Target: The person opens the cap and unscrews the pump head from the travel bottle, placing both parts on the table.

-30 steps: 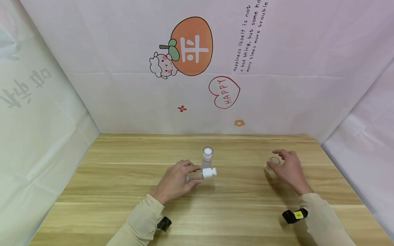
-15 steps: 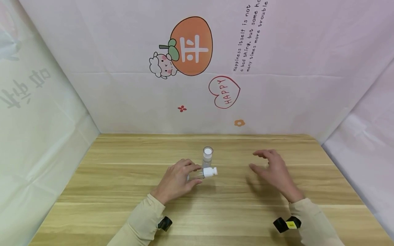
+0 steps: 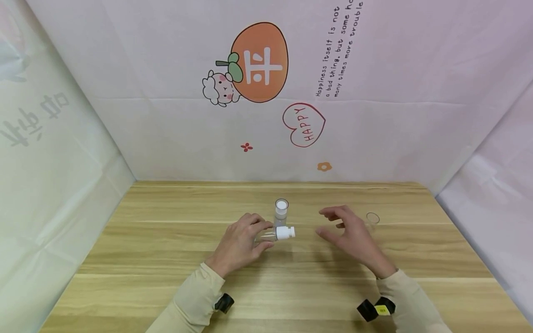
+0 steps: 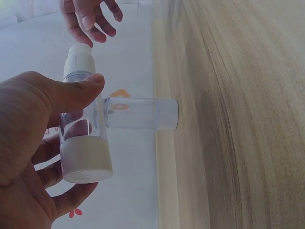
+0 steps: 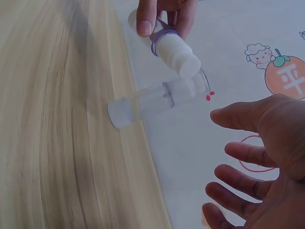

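Observation:
My left hand (image 3: 239, 243) grips a clear pump bottle (image 3: 285, 232) with a white top and white base, lying sideways above the table with its top to the right. In the left wrist view my thumb crosses the bottle's clear middle. Just behind it a similar bottle (image 3: 281, 210) stands upright, its white top under a clear cap; the held bottle overlaps it in the head view. To the right, my right hand (image 3: 351, 238) is open and holds nothing, its fingers toward the held bottle's white top. A clear round cap (image 3: 373, 218) stands on the table behind the right hand.
The wooden table (image 3: 175, 203) ends at a white printed cloth (image 3: 187, 138) behind it. White cloth also hangs along both sides. A black wrist camera (image 3: 225, 303) sits at the left cuff, another black camera (image 3: 367, 310) at the right.
My right hand has let go of the clear cap at the right and moved left toward the held bottle. The left hand and its bottle have hardly moved.

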The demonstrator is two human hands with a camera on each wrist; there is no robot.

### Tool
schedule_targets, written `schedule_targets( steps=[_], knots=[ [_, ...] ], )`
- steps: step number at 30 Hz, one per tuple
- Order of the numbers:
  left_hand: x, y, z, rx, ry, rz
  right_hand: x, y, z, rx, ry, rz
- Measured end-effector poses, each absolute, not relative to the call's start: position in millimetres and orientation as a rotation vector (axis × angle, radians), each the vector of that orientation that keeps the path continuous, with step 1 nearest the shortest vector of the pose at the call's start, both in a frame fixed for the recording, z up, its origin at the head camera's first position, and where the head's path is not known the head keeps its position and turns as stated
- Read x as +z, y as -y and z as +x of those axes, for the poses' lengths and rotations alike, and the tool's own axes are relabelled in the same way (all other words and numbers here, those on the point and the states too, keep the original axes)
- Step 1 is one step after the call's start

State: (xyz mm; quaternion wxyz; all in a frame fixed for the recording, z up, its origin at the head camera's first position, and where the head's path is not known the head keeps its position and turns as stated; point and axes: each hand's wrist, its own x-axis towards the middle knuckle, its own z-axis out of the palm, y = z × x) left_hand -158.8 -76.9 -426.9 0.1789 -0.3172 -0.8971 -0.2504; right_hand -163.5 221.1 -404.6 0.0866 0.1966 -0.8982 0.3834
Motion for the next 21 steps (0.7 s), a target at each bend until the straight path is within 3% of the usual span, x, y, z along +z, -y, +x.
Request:
schedule_targets(
  steps=[21],
  knots=[
    [-423.8,71.7,-159.3,-0.678,2.504,-0.886,-402.6,-185.0,-162.7,1.579,2.681,0.657]
  ],
)
